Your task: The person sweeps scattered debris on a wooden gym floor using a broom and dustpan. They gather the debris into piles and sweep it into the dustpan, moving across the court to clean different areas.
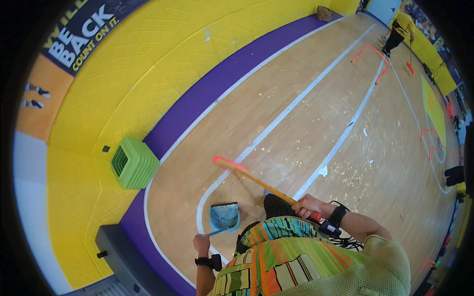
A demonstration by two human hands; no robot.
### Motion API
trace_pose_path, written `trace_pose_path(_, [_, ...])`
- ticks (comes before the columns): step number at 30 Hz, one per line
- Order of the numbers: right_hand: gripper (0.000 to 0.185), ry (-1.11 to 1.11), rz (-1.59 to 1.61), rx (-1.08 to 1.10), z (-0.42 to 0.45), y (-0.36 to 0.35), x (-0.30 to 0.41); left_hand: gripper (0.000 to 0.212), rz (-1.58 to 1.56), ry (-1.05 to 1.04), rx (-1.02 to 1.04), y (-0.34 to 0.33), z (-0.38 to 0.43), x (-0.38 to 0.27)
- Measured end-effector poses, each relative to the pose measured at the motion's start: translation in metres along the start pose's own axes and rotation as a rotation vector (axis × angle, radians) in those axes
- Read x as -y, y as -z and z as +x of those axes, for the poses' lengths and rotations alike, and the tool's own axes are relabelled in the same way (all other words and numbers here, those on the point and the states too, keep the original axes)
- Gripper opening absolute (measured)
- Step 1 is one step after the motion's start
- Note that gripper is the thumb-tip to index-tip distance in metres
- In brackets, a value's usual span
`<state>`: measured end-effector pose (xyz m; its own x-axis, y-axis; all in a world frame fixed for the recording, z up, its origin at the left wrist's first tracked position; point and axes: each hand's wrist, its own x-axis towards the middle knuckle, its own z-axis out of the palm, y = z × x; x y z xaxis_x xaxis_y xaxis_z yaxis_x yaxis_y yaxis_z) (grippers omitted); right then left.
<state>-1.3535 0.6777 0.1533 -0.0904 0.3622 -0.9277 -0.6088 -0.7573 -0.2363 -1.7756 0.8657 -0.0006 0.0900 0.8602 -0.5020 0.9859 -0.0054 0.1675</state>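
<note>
My left hand (201, 243) grips the thin handle of a blue dustpan (224, 218), whose pan lies on the wooden floor with its dark lip facing away from me. Inside the pan are some small pale bits. In my right hand (308, 205) is the yellow shaft of a push broom (264, 185), held near its red grip end. The broom's red head (230, 162) is blurred and rests at or just over the floor, beyond the dustpan and across a white court line. Pale crumbs and scraps (351, 177) are scattered over the floor to the right.
A stack of green plastic frames (135, 162) stands against the yellow padded wall (111, 111). Red-orange hurdles (370, 50) stand on the court. Far off, a person (398, 31) holds another red broom (410, 68). A cardboard box (324, 13) sits by the far wall.
</note>
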Motion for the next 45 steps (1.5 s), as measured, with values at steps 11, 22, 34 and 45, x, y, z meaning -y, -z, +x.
trace_pose_path(11, [0.013,0.109,0.234,-0.027,-0.044,0.059,0.028,0.029,0.084,-0.102,-0.012,0.034,0.065,-0.106])
trace_pose_path(22, [0.014,0.251,0.432,-0.526,0.004,0.121,0.063,0.027,0.035,-0.284,-0.065,0.066,0.131,-0.207])
trace_pose_path(34, [0.015,0.135,0.191,-0.407,0.026,0.035,0.148,0.028,0.063,-0.564,0.089,0.071,0.273,-0.342])
trace_pose_path(45, [0.007,0.506,-0.160,-0.308,0.011,0.013,0.182,0.028,0.045,-0.669,0.140,0.071,0.330,-0.402])
